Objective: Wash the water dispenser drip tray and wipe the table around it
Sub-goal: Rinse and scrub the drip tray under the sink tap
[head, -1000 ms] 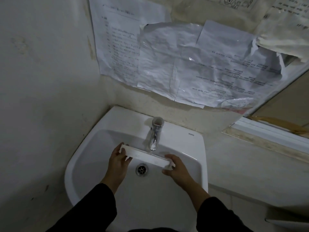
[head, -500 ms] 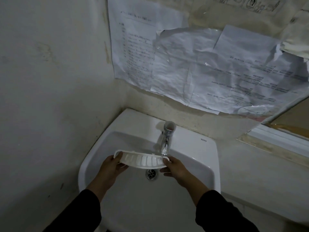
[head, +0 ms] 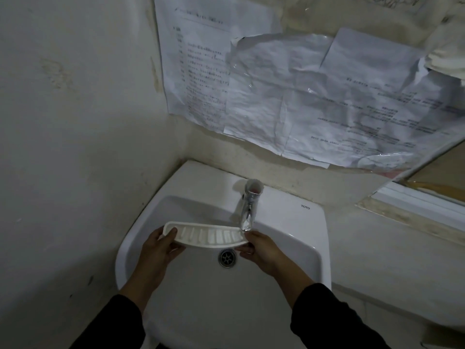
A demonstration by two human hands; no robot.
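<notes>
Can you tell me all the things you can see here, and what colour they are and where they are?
drip tray: one, white, ribbed, held over the basin under the tap spout
sink: one, white, in the wall corner
tap: one, shiny silver, on the sink's back edge
drain: one, metal, in the basin floor
papers: several, white, crumpled, on the wall above the sink
ledge: one, pale, at right
left hand: one, fingers on the tray's left end
right hand: one, fingers on the tray's right end
sleeves: two, black
</notes>
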